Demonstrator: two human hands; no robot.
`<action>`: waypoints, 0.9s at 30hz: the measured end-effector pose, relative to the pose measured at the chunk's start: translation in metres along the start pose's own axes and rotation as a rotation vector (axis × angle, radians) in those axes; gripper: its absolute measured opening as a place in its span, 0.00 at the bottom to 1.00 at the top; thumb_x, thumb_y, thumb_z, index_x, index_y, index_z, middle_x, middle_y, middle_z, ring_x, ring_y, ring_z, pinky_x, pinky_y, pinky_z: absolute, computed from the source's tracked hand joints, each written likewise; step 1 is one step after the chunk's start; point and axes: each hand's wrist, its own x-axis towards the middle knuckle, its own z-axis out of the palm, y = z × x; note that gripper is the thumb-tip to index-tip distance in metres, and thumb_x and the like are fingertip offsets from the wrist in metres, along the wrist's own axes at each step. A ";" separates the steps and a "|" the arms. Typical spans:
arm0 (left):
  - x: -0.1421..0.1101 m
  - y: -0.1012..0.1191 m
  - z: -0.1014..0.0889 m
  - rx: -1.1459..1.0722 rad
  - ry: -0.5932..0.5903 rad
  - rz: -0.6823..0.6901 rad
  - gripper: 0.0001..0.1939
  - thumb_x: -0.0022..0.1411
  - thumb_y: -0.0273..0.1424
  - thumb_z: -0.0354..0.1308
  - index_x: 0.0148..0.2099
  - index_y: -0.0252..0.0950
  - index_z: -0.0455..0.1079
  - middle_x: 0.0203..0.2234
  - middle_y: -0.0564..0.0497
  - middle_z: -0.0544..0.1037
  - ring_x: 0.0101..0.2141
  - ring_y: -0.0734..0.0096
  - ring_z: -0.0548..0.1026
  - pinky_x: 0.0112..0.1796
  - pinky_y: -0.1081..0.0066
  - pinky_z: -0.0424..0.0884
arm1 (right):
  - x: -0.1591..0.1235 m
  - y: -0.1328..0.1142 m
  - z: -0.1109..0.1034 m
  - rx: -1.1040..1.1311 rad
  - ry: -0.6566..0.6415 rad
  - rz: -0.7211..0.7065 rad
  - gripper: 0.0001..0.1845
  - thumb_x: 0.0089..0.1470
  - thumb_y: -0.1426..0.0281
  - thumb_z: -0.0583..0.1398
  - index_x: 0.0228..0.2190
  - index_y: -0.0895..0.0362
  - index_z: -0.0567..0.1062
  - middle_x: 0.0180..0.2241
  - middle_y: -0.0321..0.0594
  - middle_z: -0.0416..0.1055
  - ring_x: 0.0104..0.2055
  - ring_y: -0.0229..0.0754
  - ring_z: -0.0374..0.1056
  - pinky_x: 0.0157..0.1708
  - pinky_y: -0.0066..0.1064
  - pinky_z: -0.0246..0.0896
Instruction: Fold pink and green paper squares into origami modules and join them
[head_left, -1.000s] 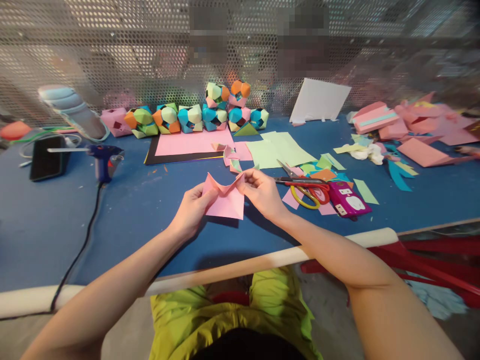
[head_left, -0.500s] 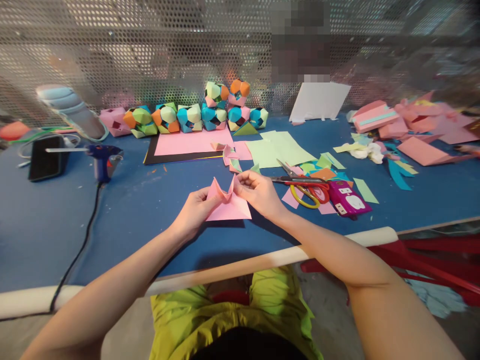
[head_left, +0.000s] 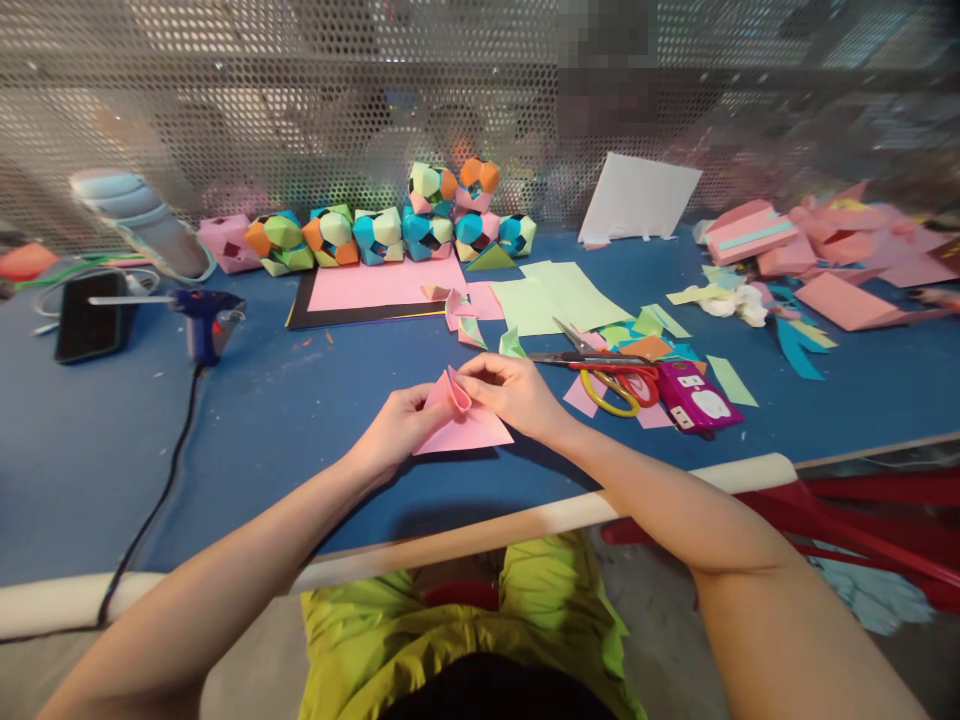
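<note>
A sheet of pink paper (head_left: 463,434) is held between my two hands above the front part of the blue table. My left hand (head_left: 399,425) grips its left side, thumb on top. With thumb and fingers, my right hand (head_left: 510,392) pinches the upper right part. The far edge bends up into a narrow curled loop between the two thumbs, while the near part stays flat. Small folded pink and green paper pieces (head_left: 469,330) lie just beyond my right hand.
Scissors (head_left: 611,392), paper scraps and a purple power strip (head_left: 696,398) lie at the right. A glue gun (head_left: 204,325), phone (head_left: 91,318) and bottle (head_left: 142,222) are at the left. Folded paper balls (head_left: 379,236) line the back by a perforated metal screen (head_left: 300,110).
My hands have come closer together and slightly nearer to me. The paper's two raised points have been drawn together, and its far edge now curls into a tight loop.
</note>
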 end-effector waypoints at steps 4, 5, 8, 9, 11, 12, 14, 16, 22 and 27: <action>0.000 0.000 0.001 0.012 0.070 0.067 0.15 0.53 0.40 0.60 0.35 0.32 0.74 0.26 0.51 0.75 0.26 0.73 0.68 0.29 0.73 0.63 | -0.003 -0.007 0.000 -0.019 -0.052 0.017 0.11 0.54 0.62 0.59 0.30 0.58 0.74 0.29 0.37 0.72 0.30 0.36 0.66 0.32 0.29 0.63; 0.001 0.000 0.001 0.012 0.090 0.080 0.14 0.53 0.39 0.59 0.35 0.32 0.74 0.26 0.52 0.75 0.26 0.73 0.68 0.28 0.73 0.62 | -0.004 -0.007 0.001 -0.049 -0.059 -0.002 0.12 0.53 0.61 0.60 0.32 0.58 0.74 0.30 0.38 0.72 0.31 0.37 0.67 0.32 0.29 0.63; 0.002 -0.001 0.002 0.036 0.138 0.099 0.11 0.52 0.35 0.58 0.34 0.33 0.74 0.25 0.53 0.74 0.25 0.73 0.67 0.27 0.74 0.61 | -0.007 -0.006 0.004 -0.230 -0.021 -0.137 0.13 0.49 0.64 0.63 0.35 0.58 0.73 0.33 0.40 0.72 0.33 0.38 0.66 0.33 0.30 0.63; 0.002 -0.001 0.002 0.053 0.151 0.104 0.10 0.51 0.34 0.58 0.33 0.33 0.73 0.24 0.54 0.73 0.25 0.74 0.66 0.27 0.75 0.60 | -0.008 -0.004 0.005 -0.288 0.005 -0.178 0.11 0.49 0.66 0.63 0.35 0.58 0.73 0.33 0.39 0.71 0.32 0.38 0.65 0.33 0.30 0.62; 0.002 -0.001 0.002 0.086 0.169 0.115 0.09 0.52 0.34 0.57 0.31 0.33 0.72 0.23 0.55 0.71 0.24 0.75 0.65 0.26 0.76 0.59 | -0.008 -0.001 0.007 -0.350 0.051 -0.224 0.05 0.51 0.69 0.60 0.32 0.58 0.73 0.30 0.38 0.71 0.30 0.37 0.64 0.31 0.29 0.61; 0.001 -0.001 0.002 0.104 0.174 0.123 0.09 0.53 0.34 0.56 0.30 0.32 0.72 0.23 0.55 0.70 0.24 0.76 0.64 0.25 0.76 0.58 | -0.009 0.000 0.007 -0.356 0.072 -0.231 0.04 0.53 0.70 0.59 0.30 0.58 0.73 0.28 0.38 0.71 0.29 0.36 0.64 0.31 0.29 0.61; 0.001 -0.001 0.002 0.149 0.191 0.142 0.09 0.54 0.34 0.56 0.29 0.33 0.70 0.22 0.56 0.68 0.24 0.76 0.63 0.25 0.76 0.57 | -0.008 0.000 0.008 -0.339 0.097 -0.234 0.07 0.55 0.69 0.58 0.27 0.58 0.72 0.26 0.37 0.70 0.27 0.35 0.63 0.30 0.28 0.60; 0.001 -0.002 0.001 0.200 0.206 0.152 0.10 0.55 0.34 0.55 0.28 0.33 0.69 0.21 0.56 0.67 0.24 0.76 0.62 0.25 0.75 0.56 | -0.008 -0.001 0.007 -0.310 0.106 -0.221 0.10 0.56 0.68 0.58 0.25 0.58 0.72 0.24 0.37 0.70 0.26 0.35 0.63 0.29 0.28 0.60; -0.001 -0.002 0.001 0.224 0.218 0.152 0.09 0.55 0.35 0.56 0.30 0.33 0.71 0.20 0.56 0.68 0.23 0.76 0.62 0.25 0.75 0.57 | -0.007 -0.001 0.004 -0.273 0.095 -0.130 0.10 0.55 0.68 0.59 0.24 0.58 0.73 0.23 0.36 0.71 0.25 0.34 0.63 0.27 0.28 0.60; -0.002 0.004 0.000 0.113 0.239 0.274 0.12 0.56 0.37 0.58 0.37 0.34 0.74 0.30 0.52 0.77 0.32 0.71 0.71 0.35 0.73 0.66 | -0.008 0.001 0.004 -0.276 0.060 -0.125 0.10 0.54 0.69 0.59 0.24 0.58 0.74 0.23 0.36 0.71 0.24 0.34 0.64 0.27 0.27 0.59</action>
